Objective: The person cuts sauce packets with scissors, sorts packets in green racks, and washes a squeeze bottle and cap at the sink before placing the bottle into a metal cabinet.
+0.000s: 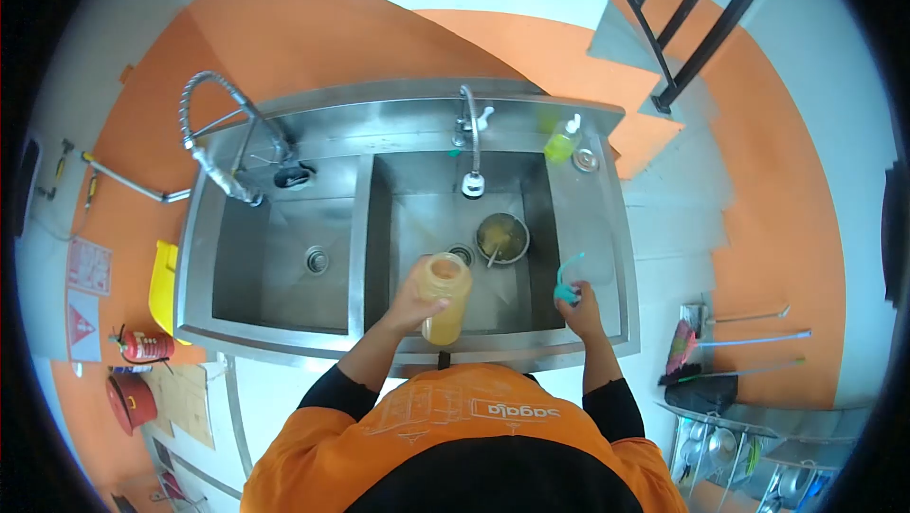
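an orange-shirted person (531,382) stands at a steel double sink (359,238), left hand (409,304) wrapped around an amber jar (447,309) over the front of the right basin (417,219). at the basin's right rim, the right hand (582,310) is closed on a small teal piece (566,293) with a thin curved strap. from where i stand, the jar is already uncovered, its mouth bare; how full it is, i cannot tell. in the basin, a bowl (515,244) sits unemptied, murky inside, a utensil (493,255) in it.
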### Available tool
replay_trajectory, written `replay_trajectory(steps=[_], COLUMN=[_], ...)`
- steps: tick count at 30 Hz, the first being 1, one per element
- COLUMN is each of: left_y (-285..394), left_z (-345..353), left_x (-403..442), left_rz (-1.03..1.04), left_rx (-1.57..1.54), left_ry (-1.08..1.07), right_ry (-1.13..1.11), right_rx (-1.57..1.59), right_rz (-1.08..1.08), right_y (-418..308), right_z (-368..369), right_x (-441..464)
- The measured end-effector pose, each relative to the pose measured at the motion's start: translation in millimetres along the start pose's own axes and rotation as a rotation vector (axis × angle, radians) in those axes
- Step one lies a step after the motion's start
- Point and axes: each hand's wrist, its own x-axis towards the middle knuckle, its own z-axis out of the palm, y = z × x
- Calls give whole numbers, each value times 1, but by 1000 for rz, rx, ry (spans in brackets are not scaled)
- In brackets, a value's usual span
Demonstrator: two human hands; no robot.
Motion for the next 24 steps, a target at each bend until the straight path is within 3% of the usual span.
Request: replay_trajectory(steps=[1, 3, 6, 9, 12, 15, 18, 21, 24], left_y=[1, -6, -3, -5, -17, -19, -14, -23, -24], left_z=[0, -4, -3, -10, -17, -20, -18, -20, -26], left_x=[-1, -4, -17, -36, -52, -64, -73, -76, -77], left_rz=[-18, -39, -81, -163, -144, -101, -141, -71, -149], left_rx=[50, 149, 224, 262, 495, 510, 594, 337, 399], left_ry=[-42, -103, -105, -97, -1, 46, 82, 122, 82], right_ry=[-185, -406, -516, -745, -825, -874, -962, -913, -802], right_rx=[558, 688, 358, 152, 84, -43, -243, -194, -343], right_rz=[216, 9, -477, -477, -553, -656, -583, -713, -752], right_y=[-64, -138, -215, -263, -266, -267, -278, -274, -272], right_z=[-9, -18, -12, -2, 21, 38, 51, 65, 76], right_x=[1, 4, 6, 4, 9, 14, 13, 12, 18])
